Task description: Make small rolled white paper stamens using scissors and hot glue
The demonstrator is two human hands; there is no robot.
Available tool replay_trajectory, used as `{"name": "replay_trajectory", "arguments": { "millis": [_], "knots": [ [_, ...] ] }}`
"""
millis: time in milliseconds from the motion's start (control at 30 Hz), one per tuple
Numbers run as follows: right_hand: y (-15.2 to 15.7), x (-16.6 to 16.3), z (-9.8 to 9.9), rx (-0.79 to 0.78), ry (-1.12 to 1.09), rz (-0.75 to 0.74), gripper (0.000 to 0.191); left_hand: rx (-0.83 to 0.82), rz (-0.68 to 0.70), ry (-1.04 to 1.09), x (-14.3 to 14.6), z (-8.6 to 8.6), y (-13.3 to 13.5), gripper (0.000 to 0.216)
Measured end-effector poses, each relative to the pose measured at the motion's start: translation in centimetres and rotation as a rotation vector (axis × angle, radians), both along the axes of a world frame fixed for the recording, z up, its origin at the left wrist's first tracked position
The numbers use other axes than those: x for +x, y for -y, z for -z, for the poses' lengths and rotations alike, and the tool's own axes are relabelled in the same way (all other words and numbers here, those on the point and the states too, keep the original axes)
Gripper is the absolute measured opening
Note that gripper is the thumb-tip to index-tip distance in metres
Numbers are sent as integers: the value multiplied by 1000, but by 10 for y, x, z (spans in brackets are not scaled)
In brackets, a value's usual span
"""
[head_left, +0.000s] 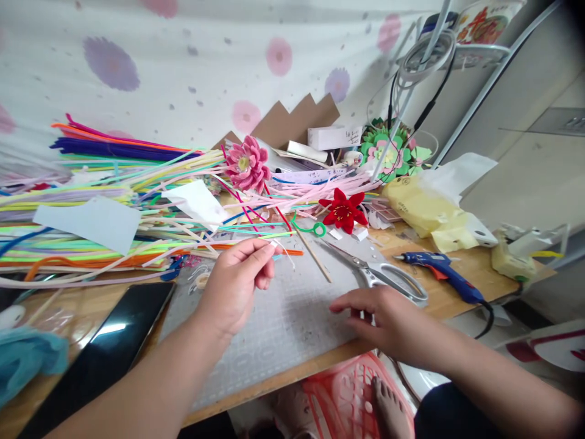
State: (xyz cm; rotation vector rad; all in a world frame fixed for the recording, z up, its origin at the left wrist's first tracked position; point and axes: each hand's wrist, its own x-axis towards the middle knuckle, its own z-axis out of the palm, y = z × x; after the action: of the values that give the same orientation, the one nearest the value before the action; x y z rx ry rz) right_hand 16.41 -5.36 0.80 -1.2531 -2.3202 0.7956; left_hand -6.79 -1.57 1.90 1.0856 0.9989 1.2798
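Over the grey cutting mat [292,329], my left hand [242,271] is closed in a pinch. A small white piece with a thin white strand [289,251] shows at its fingertips; its kind is too small to make out. My right hand [377,311] hovers above the mat's right side with fingers bent and apart, holding nothing. Just beyond it lie scissors [365,268] with grey handles. Past the mat's middle are a thin wooden stick [315,256], a green looped pipe cleaner [319,229] and a red pipe-cleaner flower [343,211].
Bundles of coloured pipe cleaners [91,213] cover the left and back. A pink flower [247,163] stands among them. A blue glue gun [443,274] and a yellow bag [411,201] lie at right. A dark glossy tablet-like slab [109,341] rests at front left.
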Motion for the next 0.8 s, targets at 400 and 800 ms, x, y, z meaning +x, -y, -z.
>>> {"name": "replay_trajectory", "arguments": {
  "millis": [400, 800],
  "knots": [
    [-6, 69, -2, 91, 27, 354, 16, -20, 45, -79, 4, 6, -2, 15],
    [12, 73, -17, 86, -442, 263, 15, -48, 36, -122, 5, 9, -1, 9]
  ]
}}
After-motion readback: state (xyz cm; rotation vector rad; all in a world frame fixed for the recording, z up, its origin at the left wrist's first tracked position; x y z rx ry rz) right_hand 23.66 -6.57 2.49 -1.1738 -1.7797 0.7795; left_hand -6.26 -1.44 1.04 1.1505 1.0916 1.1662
